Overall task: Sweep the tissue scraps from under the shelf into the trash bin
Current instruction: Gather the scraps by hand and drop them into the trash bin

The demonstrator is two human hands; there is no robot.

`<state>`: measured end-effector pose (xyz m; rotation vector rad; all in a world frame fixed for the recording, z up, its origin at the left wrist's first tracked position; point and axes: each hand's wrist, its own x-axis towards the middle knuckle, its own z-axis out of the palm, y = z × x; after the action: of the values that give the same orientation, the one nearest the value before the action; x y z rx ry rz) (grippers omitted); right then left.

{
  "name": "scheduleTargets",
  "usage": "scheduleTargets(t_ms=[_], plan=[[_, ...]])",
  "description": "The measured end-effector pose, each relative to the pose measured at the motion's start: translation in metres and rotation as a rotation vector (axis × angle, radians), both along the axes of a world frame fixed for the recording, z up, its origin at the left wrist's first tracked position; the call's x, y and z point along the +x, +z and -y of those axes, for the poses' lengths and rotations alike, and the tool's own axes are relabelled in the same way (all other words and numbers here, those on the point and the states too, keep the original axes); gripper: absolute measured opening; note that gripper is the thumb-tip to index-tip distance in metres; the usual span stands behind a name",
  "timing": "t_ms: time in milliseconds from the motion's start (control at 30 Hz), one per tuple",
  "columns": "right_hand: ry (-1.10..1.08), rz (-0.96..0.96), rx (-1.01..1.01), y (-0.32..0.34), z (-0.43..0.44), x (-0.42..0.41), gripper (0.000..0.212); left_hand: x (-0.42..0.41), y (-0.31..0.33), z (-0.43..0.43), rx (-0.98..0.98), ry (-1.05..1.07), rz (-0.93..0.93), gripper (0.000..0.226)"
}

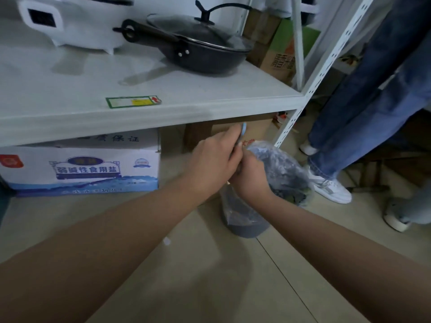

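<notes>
The grey trash bin with a clear plastic liner stands on the floor at the front of the white shelf. Both my hands meet over the bin's near rim. My left hand is closed around a thin light-blue tool, of which only the tip sticks up above the fingers. Pressed against it from the right, my right hand has its fingers closed on the liner's edge. One small white tissue scrap lies on the floor tiles under my left forearm.
Under the shelf stand a white carton with blue print and a brown cardboard box. On the shelf are a black lidded pan and a white cooker. A person's jeans-clad legs and white sneakers stand just right of the bin.
</notes>
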<state>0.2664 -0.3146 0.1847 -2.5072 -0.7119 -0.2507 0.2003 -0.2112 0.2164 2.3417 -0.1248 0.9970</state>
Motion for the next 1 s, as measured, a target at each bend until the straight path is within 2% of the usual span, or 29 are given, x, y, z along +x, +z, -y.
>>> scheduleTargets(t_ms=[100,267,433,500,567,733,867,1000], plan=[[-0.079,0.064,-0.084,0.002,0.022,0.016,0.005,0.02,0.002,0.024,0.057,-0.038,0.037,0.016],[-0.189,0.071,-0.194,-0.009,0.057,0.038,0.012,0.046,-0.009,0.06,0.043,-0.108,0.015,0.019],[-0.292,-0.129,-0.003,-0.024,0.083,0.047,0.008,0.062,-0.027,0.078,0.026,-0.154,-0.15,0.025],[-0.316,-0.225,-0.05,-0.026,0.087,0.049,0.014,0.065,-0.038,0.077,0.071,-0.169,-0.242,0.03],[-0.323,-0.286,-0.131,-0.026,0.088,0.051,0.028,0.066,-0.046,0.073,0.073,-0.15,-0.292,0.028],[-0.349,-0.277,-0.148,-0.021,0.087,0.059,0.054,0.065,-0.04,0.061,-0.062,-0.122,-0.202,0.022],[-0.395,-0.304,-0.034,-0.017,0.088,0.058,0.051,0.057,-0.037,0.049,-0.178,-0.1,-0.205,0.028],[-0.391,-0.296,-0.019,-0.012,0.085,0.055,0.046,0.053,-0.039,0.041,-0.177,-0.077,-0.214,0.022]])
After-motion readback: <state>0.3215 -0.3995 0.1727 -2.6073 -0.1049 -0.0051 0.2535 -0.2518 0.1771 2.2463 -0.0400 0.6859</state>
